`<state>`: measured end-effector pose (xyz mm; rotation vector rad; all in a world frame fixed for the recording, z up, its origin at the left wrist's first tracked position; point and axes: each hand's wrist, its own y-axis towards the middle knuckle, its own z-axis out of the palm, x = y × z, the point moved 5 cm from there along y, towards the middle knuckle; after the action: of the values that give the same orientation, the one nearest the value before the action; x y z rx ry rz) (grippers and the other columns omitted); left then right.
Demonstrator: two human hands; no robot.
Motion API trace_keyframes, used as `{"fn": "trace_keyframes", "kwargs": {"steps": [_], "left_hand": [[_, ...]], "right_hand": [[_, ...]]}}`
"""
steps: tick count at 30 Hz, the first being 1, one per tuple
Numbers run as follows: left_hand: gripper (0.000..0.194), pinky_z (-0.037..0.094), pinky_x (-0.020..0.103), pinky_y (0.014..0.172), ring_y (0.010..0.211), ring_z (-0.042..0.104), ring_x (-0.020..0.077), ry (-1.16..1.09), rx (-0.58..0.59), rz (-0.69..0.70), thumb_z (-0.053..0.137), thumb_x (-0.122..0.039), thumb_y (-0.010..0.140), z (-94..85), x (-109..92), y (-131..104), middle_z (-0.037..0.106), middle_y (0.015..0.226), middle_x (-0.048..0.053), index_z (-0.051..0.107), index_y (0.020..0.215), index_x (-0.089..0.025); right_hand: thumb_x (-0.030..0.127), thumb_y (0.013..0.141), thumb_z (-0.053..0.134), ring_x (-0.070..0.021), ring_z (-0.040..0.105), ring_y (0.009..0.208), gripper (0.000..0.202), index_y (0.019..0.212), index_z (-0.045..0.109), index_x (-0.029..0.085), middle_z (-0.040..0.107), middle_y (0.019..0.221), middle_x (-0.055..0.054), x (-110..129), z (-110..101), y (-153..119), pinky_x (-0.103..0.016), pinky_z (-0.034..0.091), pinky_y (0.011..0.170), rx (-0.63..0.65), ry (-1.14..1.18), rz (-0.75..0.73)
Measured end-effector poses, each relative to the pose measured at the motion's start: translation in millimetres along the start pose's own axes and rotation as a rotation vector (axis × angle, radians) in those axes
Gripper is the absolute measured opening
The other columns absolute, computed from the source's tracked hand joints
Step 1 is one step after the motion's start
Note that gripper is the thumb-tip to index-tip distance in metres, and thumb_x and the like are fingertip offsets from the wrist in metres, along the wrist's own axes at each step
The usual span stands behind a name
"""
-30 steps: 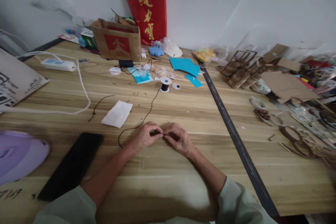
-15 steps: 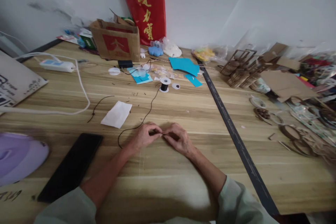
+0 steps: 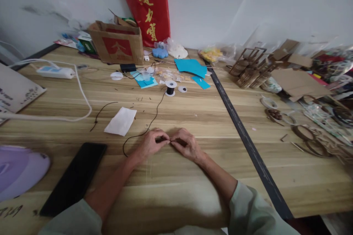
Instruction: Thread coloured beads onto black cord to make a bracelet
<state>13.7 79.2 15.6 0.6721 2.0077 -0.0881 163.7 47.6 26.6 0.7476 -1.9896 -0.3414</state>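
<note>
Close together over the wooden table (image 3: 171,194), my left hand (image 3: 153,142) and my right hand (image 3: 187,144) pinch with thumb and forefinger at almost the same spot. A black cord (image 3: 150,126) runs from a white spool (image 3: 170,89) wound with black cord, curves across the table and passes under my left hand. A small dark bit of cord shows between the two pairs of fingertips; its knot or loop is too small to make out. A separate short black cord (image 3: 100,112) with a knot lies to the left, beside a white paper piece (image 3: 120,121).
A black phone (image 3: 74,178) and a purple object (image 3: 22,172) lie at left. Behind stand a cardboard box (image 3: 116,42), blue card sheets (image 3: 191,67) and a power strip (image 3: 55,72). Small woven baskets (image 3: 249,71) and craft pieces crowd the right. A dark strip (image 3: 242,128) crosses the table.
The view has shifted slightly, so the background sits a little further left. Both hands keep the same pinch at the cord, with barely any movement.
</note>
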Motion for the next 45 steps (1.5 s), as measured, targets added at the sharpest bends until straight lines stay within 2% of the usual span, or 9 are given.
{"fn": "trace_keyframes", "kwargs": {"steps": [16, 31, 45], "left_hand": [[0.009, 0.049, 0.028, 0.073, 0.075, 0.064, 0.0164, -0.024, -0.002, 0.037, 0.065, -0.009, 0.075, 1.7, 4.2, -0.5, 0.071, 0.076, 0.003, 0.07, 0.074, -0.017], [0.013, 0.05, 0.025, 0.069, 0.073, 0.064, 0.0158, -0.023, -0.015, -0.066, 0.058, -0.011, 0.075, -1.6, -1.2, -0.7, 0.07, 0.076, 0.003, 0.069, 0.076, -0.016], [0.017, 0.051, 0.027, 0.076, 0.082, 0.067, 0.0181, -0.153, 0.012, -0.158, 0.056, -0.02, 0.083, -2.4, 1.5, -2.0, 0.074, 0.086, 0.006, 0.071, 0.087, -0.015]], "right_hand": [[0.036, 0.089, 0.06, -0.0178, 0.057, 0.072, 0.021, 0.081, 0.064, 0.018, 0.062, 0.073, -0.005, -2.7, -2.8, -0.9, -0.032, 0.046, 0.068, -0.012, -0.005, 0.075], [0.037, 0.095, 0.05, -0.0182, 0.056, 0.076, 0.025, 0.087, 0.064, 0.017, 0.062, 0.078, -0.007, -2.5, -0.9, -1.8, -0.032, 0.046, 0.072, 0.026, 0.009, 0.061], [0.032, 0.095, 0.051, -0.0191, 0.058, 0.081, 0.02, 0.091, 0.065, 0.018, 0.066, 0.083, -0.008, 1.5, -3.7, -0.4, -0.034, 0.047, 0.076, 0.02, 0.05, 0.037]]}}
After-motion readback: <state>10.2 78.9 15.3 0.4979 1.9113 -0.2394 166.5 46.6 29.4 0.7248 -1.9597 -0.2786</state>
